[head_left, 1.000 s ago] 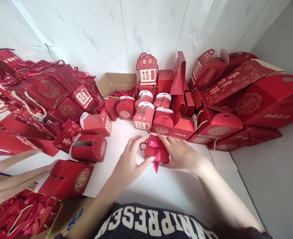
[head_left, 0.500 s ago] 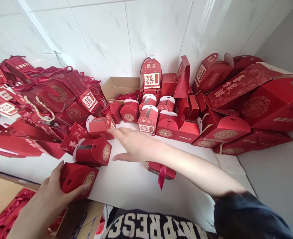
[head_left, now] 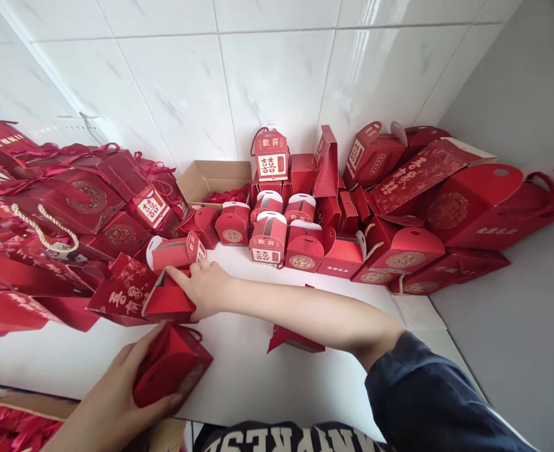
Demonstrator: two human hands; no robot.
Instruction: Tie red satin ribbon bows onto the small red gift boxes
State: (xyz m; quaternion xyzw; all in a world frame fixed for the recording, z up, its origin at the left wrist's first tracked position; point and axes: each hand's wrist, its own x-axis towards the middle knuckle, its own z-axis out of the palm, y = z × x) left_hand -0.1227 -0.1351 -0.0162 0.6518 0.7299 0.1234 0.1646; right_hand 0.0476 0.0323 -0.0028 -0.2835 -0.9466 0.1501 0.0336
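Observation:
At the front left of the white table, my left hand (head_left: pixel 133 389) is wrapped round a small red paper gift box (head_left: pixel 176 364), thumb on the near side. A dark red cord loop shows at that box's far end. Just beyond it, my right hand (head_left: pixel 206 285) grips a second red gift box (head_left: pixel 168 300) by its right end, covering part of it. Behind my right fingers lies another red box with pale rounded flaps (head_left: pixel 172 251). Partly hidden below my right forearm, a further red box (head_left: pixel 300 339) lies on the table.
Several red gift boxes (head_left: pixel 305 245) stand in rows along the tiled wall, with larger ones (head_left: pixel 470 201) at right. Roped and ribboned boxes (head_left: pixel 83 194) crowd the left. An open cardboard carton (head_left: pixel 201 172) holds red ribbons; another ribbon heap (head_left: pixel 13 430) is below the table's front edge.
My right hand has moved left and down, from open above the table to gripping a red box. The box in my left hand has turned. The camera view has shifted.

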